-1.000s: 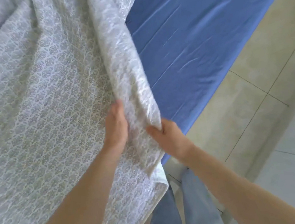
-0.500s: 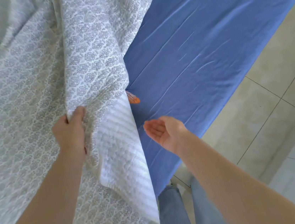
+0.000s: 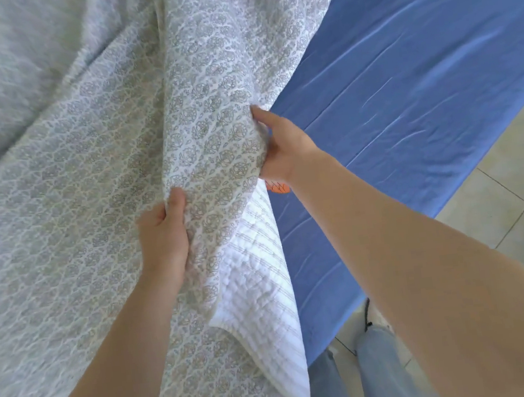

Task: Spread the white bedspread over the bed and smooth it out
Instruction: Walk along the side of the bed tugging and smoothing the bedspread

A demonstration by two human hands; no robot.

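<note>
Since half a second ago, your right hand (image 3: 284, 149) has closed on the bedspread (image 3: 95, 192) fold; left hand (image 3: 165, 240) pinches it too, ready to draw it over the bed's (image 3: 421, 79) bare blue side.

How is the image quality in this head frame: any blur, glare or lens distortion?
Head view: the bedspread smears into motion blur toward the left edge, while its pattern near the left hand and right hand stays sharp; soft sheen streaks the blue sheet; floor tile lines bend from the wide angle.
</note>
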